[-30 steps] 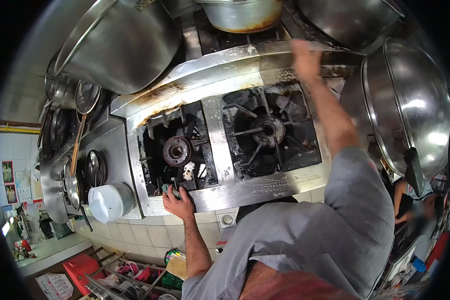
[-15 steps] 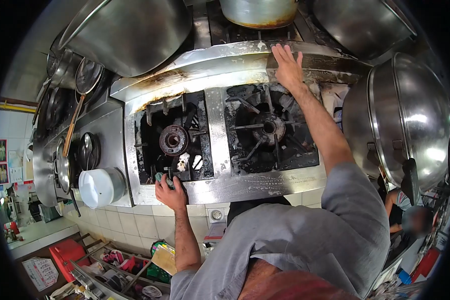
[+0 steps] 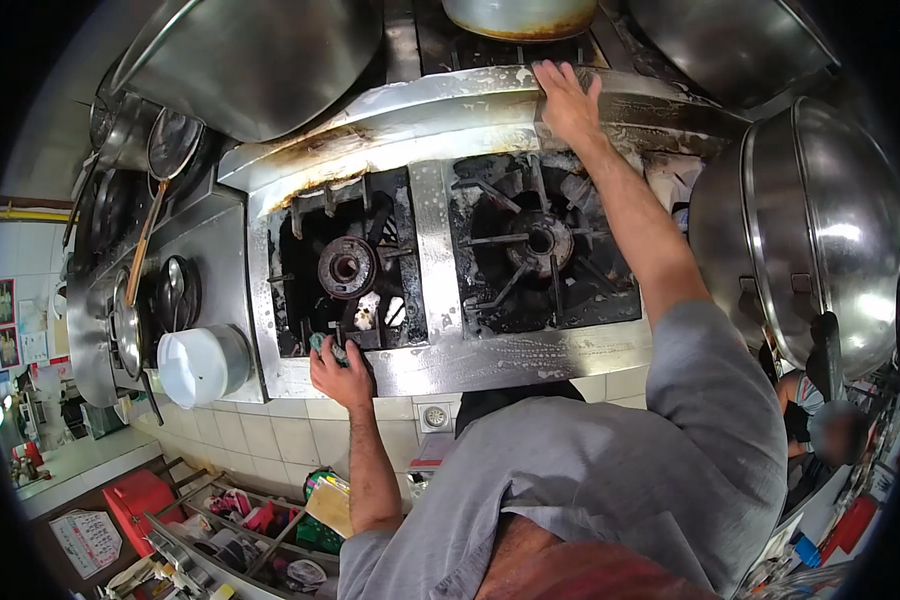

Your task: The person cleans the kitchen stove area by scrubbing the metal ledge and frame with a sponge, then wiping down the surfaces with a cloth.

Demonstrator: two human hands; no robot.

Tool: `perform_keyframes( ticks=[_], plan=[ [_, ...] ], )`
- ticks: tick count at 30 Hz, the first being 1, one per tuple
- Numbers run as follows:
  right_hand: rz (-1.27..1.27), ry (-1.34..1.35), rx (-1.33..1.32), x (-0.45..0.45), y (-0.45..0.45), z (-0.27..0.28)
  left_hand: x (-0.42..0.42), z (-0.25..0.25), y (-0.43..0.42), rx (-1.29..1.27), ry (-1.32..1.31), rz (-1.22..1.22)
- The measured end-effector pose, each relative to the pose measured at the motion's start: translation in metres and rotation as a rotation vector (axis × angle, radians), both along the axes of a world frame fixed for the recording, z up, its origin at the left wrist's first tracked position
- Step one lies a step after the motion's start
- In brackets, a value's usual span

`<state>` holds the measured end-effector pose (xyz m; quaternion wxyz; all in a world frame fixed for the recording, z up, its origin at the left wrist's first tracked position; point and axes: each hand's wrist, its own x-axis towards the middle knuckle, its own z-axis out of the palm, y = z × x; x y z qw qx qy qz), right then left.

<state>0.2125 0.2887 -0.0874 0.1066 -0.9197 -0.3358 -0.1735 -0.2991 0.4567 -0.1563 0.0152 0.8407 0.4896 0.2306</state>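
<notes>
My left hand (image 3: pixel 341 377) is closed around a green scrubbing pad (image 3: pixel 327 346) at the front edge of the stove (image 3: pixel 530 360), just below the left burner (image 3: pixel 347 267). Farther back, my right hand (image 3: pixel 570 103) lies with its fingers spread on the raised back ledge (image 3: pixel 470 86), behind the right burner (image 3: pixel 540 245). Whitish suds or residue mark the ledge and the front strip. Burnt brown stains show on the back panel. Both burner wells look black and grimy.
Large pots (image 3: pixel 260 70) stand at the back, with big steel bowls (image 3: pixel 840 240) at the right. A white tub (image 3: pixel 203 366) and a long-handled strainer (image 3: pixel 173 145) are at the left. A seated person (image 3: pixel 800 400) is at the far right.
My right hand has come from the right along the back ledge to the left and now rests there spread. My left hand has stayed at the front edge with the pad.
</notes>
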Motion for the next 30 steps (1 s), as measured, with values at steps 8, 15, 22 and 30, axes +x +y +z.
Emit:
perform_keyframes(
  ticks=[8, 15, 22, 30],
  plan=[
    [-0.004, -0.056, 0.017, 0.003, 0.008, 0.000, 0.000, -0.001, 0.000, 0.009, -0.012, 0.002],
    [-0.352, -0.238, -0.079, 0.047, -0.104, -0.009, 0.000, 0.000, 0.000, 0.028, -0.014, -0.006],
    [-0.082, -0.150, 0.094, 0.000, -0.017, -0.022, 0.000, 0.003, -0.002, 0.022, 0.013, -0.015],
    [-0.439, 0.762, 1.527, 0.032, -0.058, -0.074, 0.001, 0.001, 0.000, 0.010, -0.019, 0.002]
  ],
)
